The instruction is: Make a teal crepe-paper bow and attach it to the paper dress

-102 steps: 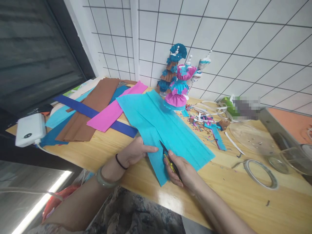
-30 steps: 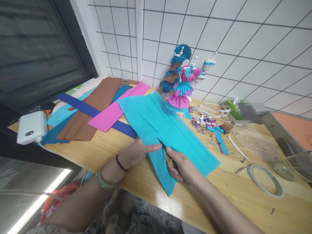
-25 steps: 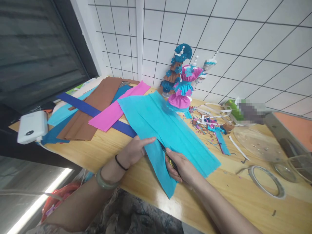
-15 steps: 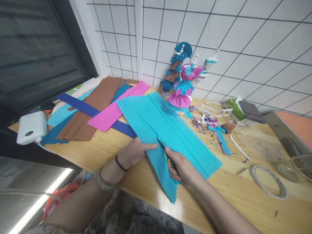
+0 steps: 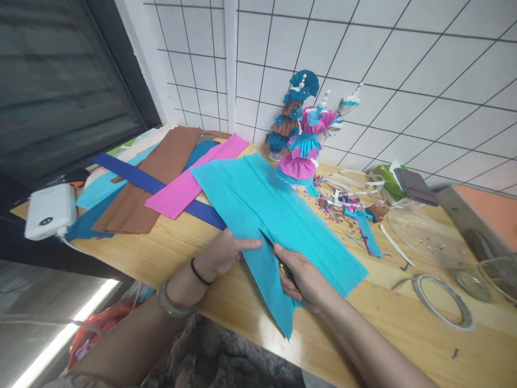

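Note:
A wide sheet of turquoise crepe paper [image 5: 258, 194] lies across the table, with a cut running up from its near edge. My right hand [image 5: 297, 275] is closed around scissors [image 5: 281, 264], whose dark blades sit in the cut. Beside the blades, my left hand [image 5: 228, 252] pinches the paper's left edge, thumb on top and pointing toward the cut; its other fingers are hidden underneath. The partly cut flap hangs down toward the table's front edge between my hands.
Brown paper [image 5: 149, 183], a pink strip [image 5: 197, 175] and a dark blue strip [image 5: 127, 173] lie at left near a white power bank [image 5: 50, 211]. Ruffled paper decorations [image 5: 298, 166] stand by the tiled wall. Scraps [image 5: 343, 202] and a tape roll [image 5: 442, 302] are at right.
Almost nothing differs. Both hands, the scissors and the turquoise paper stay in nearly the same place; the view has shifted very slightly.

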A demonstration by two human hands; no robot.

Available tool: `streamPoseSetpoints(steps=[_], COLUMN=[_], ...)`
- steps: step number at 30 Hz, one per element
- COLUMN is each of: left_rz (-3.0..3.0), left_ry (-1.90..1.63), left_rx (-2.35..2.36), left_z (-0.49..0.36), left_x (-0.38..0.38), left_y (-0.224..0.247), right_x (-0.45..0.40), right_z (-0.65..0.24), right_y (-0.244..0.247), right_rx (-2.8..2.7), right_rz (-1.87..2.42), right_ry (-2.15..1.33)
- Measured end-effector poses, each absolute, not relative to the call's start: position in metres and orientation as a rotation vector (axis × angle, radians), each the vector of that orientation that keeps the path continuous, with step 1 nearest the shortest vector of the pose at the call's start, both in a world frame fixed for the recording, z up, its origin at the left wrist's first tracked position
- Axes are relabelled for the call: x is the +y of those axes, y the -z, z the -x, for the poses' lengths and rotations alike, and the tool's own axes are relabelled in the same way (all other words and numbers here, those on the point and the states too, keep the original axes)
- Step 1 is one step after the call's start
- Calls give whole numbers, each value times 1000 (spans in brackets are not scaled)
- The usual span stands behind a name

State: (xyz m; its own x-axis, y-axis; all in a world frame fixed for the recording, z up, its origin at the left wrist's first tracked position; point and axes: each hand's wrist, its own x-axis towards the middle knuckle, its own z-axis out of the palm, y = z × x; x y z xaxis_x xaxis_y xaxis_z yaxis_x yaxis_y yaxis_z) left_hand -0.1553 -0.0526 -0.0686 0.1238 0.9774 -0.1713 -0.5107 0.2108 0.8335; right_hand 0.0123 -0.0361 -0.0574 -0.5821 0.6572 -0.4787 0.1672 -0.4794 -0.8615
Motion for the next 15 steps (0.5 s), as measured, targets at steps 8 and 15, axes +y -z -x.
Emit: streamPoseSetpoints(steps=[8, 15], left_rz=[-717, -699], left_ry=[-1255, -1272], left_rx=[844, 831], left_z=[154, 154], left_x=[-54, -53], left_y=[68, 68], right_x=[-36, -32], right_z=[-8, -8], right_y=[49, 53], right_rx=[-1418, -1392], right_rz=[1225, 1116], right_ry=[-2111, -2160])
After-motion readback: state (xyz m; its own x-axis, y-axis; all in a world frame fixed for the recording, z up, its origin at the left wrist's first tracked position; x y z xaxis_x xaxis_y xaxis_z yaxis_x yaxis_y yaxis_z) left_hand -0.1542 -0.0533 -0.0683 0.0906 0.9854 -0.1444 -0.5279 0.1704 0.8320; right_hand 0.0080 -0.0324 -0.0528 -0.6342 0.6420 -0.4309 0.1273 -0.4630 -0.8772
